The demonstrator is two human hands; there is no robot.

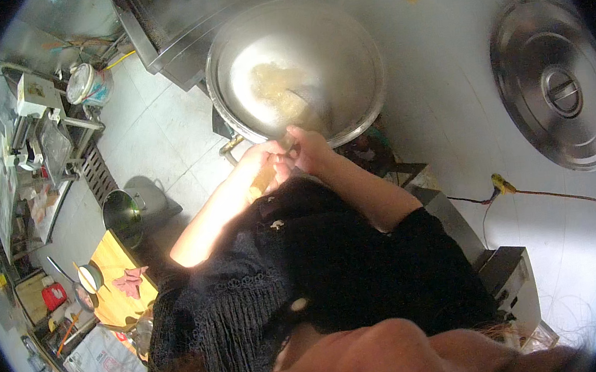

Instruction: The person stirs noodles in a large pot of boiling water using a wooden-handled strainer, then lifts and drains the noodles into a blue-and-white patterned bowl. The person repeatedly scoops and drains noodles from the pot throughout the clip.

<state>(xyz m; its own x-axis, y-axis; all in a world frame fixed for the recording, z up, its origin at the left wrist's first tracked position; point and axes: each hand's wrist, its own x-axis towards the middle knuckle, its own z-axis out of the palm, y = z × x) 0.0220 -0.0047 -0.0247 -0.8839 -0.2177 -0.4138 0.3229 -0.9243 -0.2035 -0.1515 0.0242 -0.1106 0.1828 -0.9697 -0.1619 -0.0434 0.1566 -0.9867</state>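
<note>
A large round metal pan (365, 45) stands before me, with steam hazing its inside. Pale yellowish contents (280, 85) lie in the pan, their exact kind unclear. Both hands meet at its near rim, around a long handle (261, 183) that looks wooden. My left hand (267, 159) grips this handle, and my right hand (309, 150) closes on it just beside, slightly farther forward. A dark, blurred utensil head (311, 104) reaches into the pan, apparently on the same handle; its shape is hard to make out.
On the right, a big stainless steel lid (530, 83) is against the pale wall (441, 107). A cable (557, 195) runs along that wall. To my left are a metal pot (151, 200), a wooden board (110, 306) bearing a pink cloth (131, 283), a bucket (86, 85) and a floor grate (96, 170).
</note>
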